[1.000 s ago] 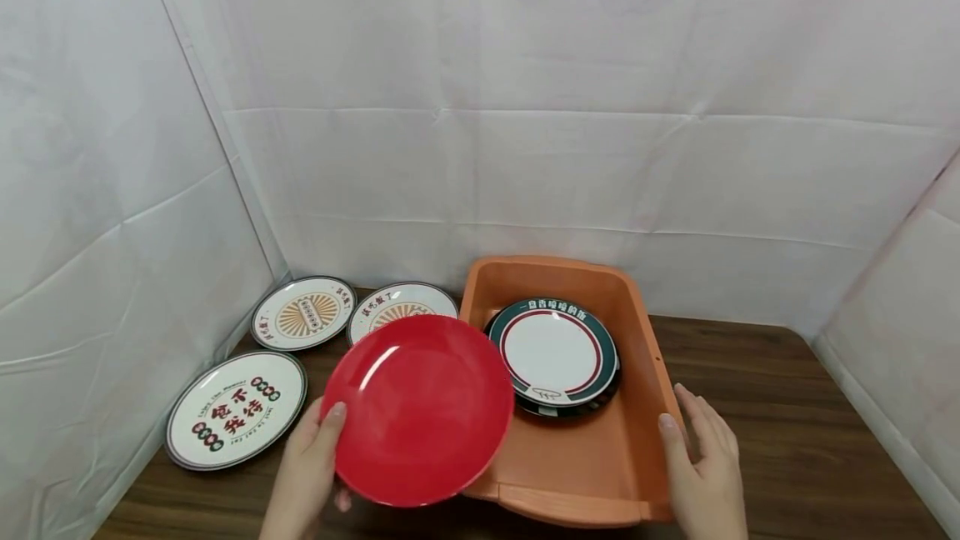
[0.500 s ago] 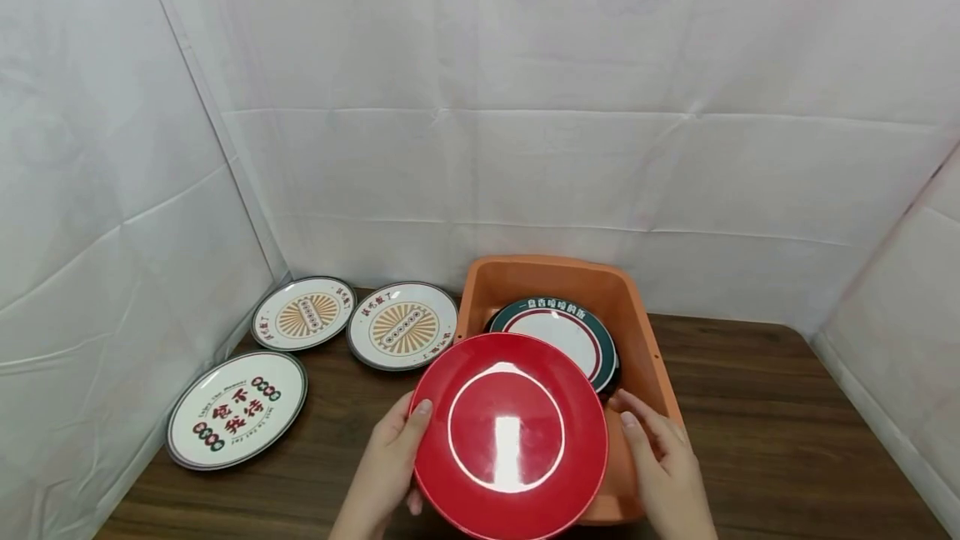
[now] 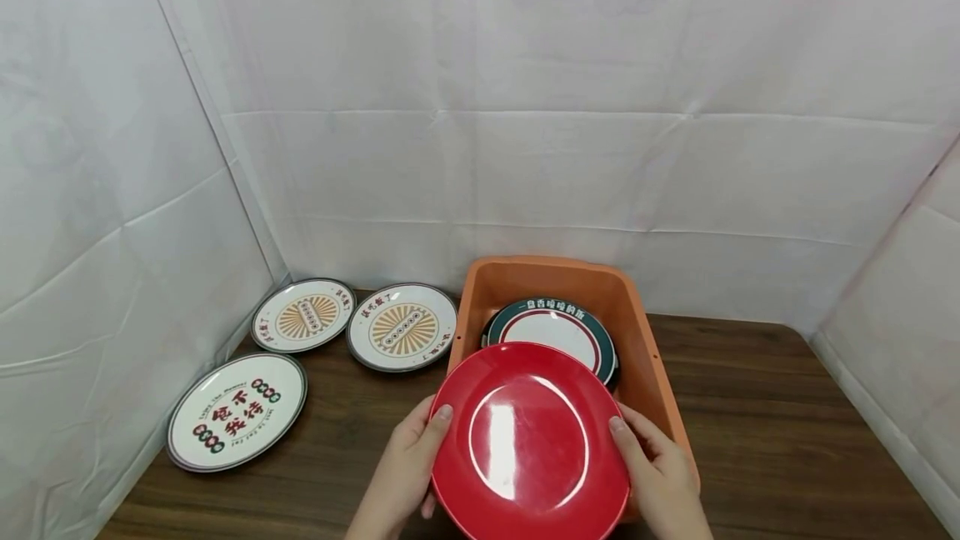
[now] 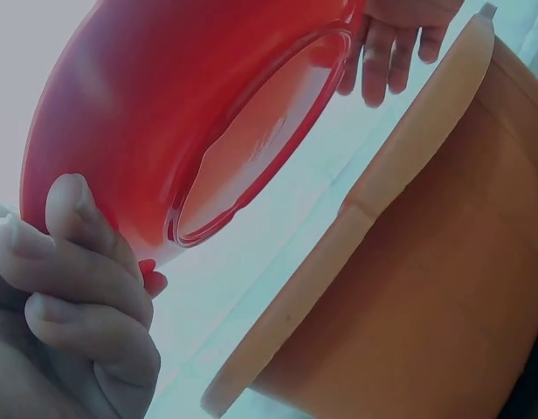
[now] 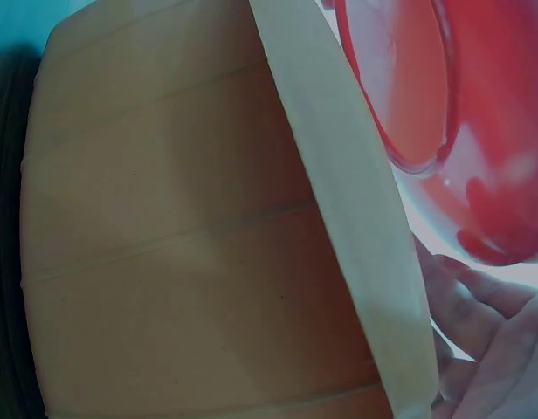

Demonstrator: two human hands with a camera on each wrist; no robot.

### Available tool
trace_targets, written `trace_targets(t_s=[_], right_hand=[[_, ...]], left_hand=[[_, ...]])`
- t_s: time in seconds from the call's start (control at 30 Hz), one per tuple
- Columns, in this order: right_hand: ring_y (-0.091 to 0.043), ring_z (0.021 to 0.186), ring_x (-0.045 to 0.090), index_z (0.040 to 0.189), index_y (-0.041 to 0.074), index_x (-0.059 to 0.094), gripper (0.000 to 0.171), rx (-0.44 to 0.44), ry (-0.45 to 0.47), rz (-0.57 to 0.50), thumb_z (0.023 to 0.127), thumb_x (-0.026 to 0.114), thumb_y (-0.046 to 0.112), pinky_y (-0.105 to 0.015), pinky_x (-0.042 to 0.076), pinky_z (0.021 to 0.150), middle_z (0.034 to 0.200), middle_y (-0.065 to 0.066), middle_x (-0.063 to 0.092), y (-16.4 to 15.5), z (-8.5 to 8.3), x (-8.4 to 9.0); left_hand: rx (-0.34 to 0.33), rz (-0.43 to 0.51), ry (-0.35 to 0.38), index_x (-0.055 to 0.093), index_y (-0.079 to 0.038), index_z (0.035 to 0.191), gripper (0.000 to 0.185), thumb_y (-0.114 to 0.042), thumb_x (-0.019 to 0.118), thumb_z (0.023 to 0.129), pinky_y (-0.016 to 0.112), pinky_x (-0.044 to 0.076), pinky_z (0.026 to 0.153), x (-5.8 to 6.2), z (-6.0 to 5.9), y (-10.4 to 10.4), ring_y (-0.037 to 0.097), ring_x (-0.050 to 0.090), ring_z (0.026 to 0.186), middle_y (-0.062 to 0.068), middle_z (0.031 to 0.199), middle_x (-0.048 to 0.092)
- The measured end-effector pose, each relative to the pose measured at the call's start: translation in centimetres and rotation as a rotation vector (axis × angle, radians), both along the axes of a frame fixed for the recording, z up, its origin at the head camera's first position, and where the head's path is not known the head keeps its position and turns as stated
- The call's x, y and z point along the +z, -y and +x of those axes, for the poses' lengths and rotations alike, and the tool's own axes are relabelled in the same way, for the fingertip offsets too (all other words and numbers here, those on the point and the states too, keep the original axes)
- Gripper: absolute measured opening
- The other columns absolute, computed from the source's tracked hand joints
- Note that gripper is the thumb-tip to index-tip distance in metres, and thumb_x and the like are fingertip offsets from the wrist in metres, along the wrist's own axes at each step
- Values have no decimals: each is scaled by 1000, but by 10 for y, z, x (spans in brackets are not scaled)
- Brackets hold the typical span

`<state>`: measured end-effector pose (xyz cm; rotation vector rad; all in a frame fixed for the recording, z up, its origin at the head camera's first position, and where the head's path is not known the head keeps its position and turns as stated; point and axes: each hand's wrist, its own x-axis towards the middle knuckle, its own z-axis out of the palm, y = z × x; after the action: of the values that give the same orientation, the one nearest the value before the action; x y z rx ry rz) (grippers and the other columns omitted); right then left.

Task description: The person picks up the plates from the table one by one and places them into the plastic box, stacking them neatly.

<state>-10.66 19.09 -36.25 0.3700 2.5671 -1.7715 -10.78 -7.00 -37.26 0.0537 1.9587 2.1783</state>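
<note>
Red plate (image 3: pixel 529 442) held w/ both hands over near end of orange bin (image 3: pixel 645 332). Left hand (image 3: pixel 408 469) fingers curled on its left rim, right hand (image 3: pixel 660 473) on right rim, prob. gripping too. Green-rimmed plate (image 3: pixel 555 327) inside bin; 3 plates left on surface (image 3: pixel 787 432).

The plate (image 3: pixel 529 442) is plain glossy red, with a white glare streak across its centre. The tub (image 3: pixel 643 332) is a flat orange. Inside it, a plate (image 3: pixel 557 328) has a dark green rim with white lettering, a thin red ring and a white middle. Two plates (image 3: pixel 303 314) (image 3: pixel 402 326) are cream with orange sunburst centres — red characters at the edge. Another (image 3: pixel 236 411) is white, dark-rimmed, with red characters and green-and-red circles. The desk (image 3: pixel 780 440) is dark brown wood grain — the backdrop is white cloth.
</note>
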Motion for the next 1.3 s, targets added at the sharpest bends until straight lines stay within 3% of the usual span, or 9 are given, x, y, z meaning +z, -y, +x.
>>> trace_targets(t_s=[0.23,0.53,0.83,0.93,1.07,1.23,1.3], right_hand=[[-20,82,66,136,2,41,54,30,20,-94,96,48,38,-34,54,67,121,-21,55,-1,1,1],[-19,93,63,137,9,37,44,59,48,-253,99,42,32,-38,53,73,129,-17,49,-3,-1,6],[-17,91,63,136,8,36,42,56,57,-261,100,39,29,-36,53,74,128,-16,49,-3,-2,2],[-17,89,63,137,9,34,41,53,38,-275,101,36,29,-36,53,74,126,-16,50,-4,-3,1],[-17,88,63,138,9,32,43,39,36,-273,101,36,30,-35,53,74,126,-16,49,-5,-4,2],[-16,88,63,138,8,31,44,37,-12,-269,101,37,30,-35,53,74,125,-16,48,-4,-6,7],[-15,87,63,138,7,31,44,36,-29,-263,101,37,30,-34,53,74,125,-16,48,-3,-8,10]], left_hand=[[-13,10,-13,40,-2,134,53,-38,47,96,19,35,32,0,0,-4,14,46,33,11,59,57],[-19,27,-4,43,-1,128,53,-42,48,94,18,34,33,1,-4,-9,12,43,32,9,57,56],[28,73,48,41,0,133,54,-35,52,94,16,34,36,-3,-7,-13,9,42,35,5,62,60],[58,93,53,36,-1,138,53,-29,51,95,17,35,38,-4,-9,-16,9,43,37,6,69,63],[86,104,56,31,-1,142,54,-28,47,98,23,46,44,-5,-10,-22,14,56,46,10,86,67],[114,92,-5,33,-1,141,50,-27,43,99,27,53,57,-1,-14,-26,17,65,66,15,105,65],[124,86,-27,35,-1,140,49,-27,44,99,24,51,54,2,-16,-28,14,62,63,15,106,64]])
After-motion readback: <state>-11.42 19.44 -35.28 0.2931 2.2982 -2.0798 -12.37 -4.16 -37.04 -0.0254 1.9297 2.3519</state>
